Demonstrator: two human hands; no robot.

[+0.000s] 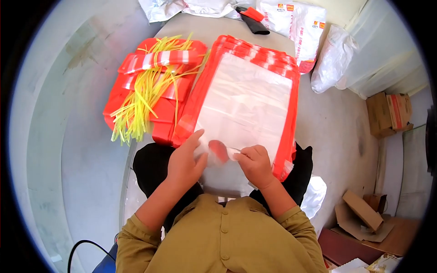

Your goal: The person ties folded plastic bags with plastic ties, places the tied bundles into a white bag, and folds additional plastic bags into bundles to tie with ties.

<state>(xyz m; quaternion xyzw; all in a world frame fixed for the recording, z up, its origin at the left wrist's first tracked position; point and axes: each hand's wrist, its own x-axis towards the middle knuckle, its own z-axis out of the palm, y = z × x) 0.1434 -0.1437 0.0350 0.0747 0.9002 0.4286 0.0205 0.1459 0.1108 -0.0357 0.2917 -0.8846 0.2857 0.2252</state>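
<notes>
The stack of red-edged plastic bags (243, 98) sits mid-frame, right hand (256, 164) pinching a whitish bit (233, 152) near its bottom edge, left hand (184, 160) loosely open, can't tell if it's touching. The red blotch (218, 150) between them is too smeared to ID. Yellow strips (144, 91) partly hide a red bundle (117, 104), upper left. Red print on the white sacks (309, 27) up top: unreadable.

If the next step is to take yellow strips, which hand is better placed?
Probably the left hand: it is nearer the yellow strips and looks open, while the right hand seems to pinch plastic.
</notes>
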